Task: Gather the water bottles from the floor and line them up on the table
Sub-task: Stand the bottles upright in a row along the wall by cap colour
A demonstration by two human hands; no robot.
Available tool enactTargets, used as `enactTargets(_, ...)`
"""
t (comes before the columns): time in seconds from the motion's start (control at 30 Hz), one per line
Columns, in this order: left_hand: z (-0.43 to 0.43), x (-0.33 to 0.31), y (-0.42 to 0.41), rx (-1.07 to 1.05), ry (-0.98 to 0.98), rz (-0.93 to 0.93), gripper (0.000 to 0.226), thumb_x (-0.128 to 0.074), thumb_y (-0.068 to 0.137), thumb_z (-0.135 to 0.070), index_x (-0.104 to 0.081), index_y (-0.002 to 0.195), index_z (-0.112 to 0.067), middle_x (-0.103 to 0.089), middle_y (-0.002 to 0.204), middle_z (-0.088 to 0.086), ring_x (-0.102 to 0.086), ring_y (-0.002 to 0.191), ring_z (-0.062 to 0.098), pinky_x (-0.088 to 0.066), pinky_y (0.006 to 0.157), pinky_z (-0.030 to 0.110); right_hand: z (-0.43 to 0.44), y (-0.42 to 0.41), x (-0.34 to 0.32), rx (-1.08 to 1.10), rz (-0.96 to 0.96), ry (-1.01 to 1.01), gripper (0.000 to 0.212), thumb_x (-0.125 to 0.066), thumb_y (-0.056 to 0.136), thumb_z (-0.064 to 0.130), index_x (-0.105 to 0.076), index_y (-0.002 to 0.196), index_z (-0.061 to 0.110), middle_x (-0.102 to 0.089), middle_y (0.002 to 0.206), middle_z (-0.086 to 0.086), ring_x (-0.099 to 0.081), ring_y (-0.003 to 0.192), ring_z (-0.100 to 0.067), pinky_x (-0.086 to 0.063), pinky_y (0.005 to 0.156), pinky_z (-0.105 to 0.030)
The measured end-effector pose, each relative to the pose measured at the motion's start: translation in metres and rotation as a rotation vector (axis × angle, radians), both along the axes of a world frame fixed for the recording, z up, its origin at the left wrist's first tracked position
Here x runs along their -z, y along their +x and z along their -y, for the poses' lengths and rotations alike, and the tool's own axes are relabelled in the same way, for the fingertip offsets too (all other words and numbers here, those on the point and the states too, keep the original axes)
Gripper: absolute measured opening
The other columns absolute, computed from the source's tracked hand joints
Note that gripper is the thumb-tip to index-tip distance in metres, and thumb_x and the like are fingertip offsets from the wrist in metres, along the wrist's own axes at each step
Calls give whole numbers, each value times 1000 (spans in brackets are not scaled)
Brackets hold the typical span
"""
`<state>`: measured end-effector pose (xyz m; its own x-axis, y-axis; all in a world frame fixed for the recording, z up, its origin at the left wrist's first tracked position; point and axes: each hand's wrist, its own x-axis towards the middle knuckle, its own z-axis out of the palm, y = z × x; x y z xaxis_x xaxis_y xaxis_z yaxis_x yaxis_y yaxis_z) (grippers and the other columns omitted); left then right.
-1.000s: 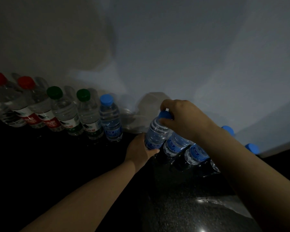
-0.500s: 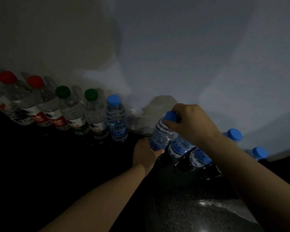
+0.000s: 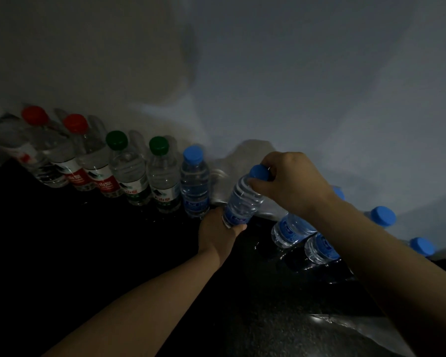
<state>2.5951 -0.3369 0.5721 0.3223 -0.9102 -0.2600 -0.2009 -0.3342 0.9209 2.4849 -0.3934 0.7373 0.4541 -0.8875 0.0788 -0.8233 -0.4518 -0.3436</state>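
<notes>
Blue-capped bottle (image 3: 242, 199) is tilted over the dark worktop (image 3: 88, 253), just beside the row's last standing bottle (image 3: 195, 184). Right hand (image 3: 291, 184) fingers pinch its cap, left hand (image 3: 216, 233) fingers wrap its base. Set down leaning, it could topple and knock that neighbour over.

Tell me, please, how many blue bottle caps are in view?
5 blue caps: one on the row's last upright bottle, one gripped by the right hand, three beyond that forearm; others may be hidden.
</notes>
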Motion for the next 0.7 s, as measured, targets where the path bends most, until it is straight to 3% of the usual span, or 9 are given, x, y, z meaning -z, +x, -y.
enactTargets(0.27, 0, 2, 10, -28, -22, -83, 32, -79, 73, -17, -66, 102, -20, -69, 106, -6, -62, 98, 6, -52, 89, 28, 9, 18, 5, 26, 30, -21, 28, -71, 81, 30, -65, 85, 3, -55, 69, -6, -50, 62, -20, -40, 57, -30)
enactTargets(0.6, -1, 6, 17, -28, -37, -99, 28, -75, 76, -15, -63, 100, -23, -68, 104, -6, -64, 99, 9, -53, 92, 34, 10, 28, 12, 18, 59, -4, 25, -71, 81, 28, -66, 88, 4, -53, 71, -3, -49, 62, -17, -35, 56, -25)
enactTargets(0.7, 0, 8, 18, -37, -30, -115, 30, -76, 76, -14, -64, 103, -20, -68, 106, -4, -63, 102, 10, -51, 95, 37, 12, 29, 13, 22, 66, 4, 25, -71, 81, 28, -66, 88, 5, -49, 65, 1, -45, 55, -9, -31, 50, -21)
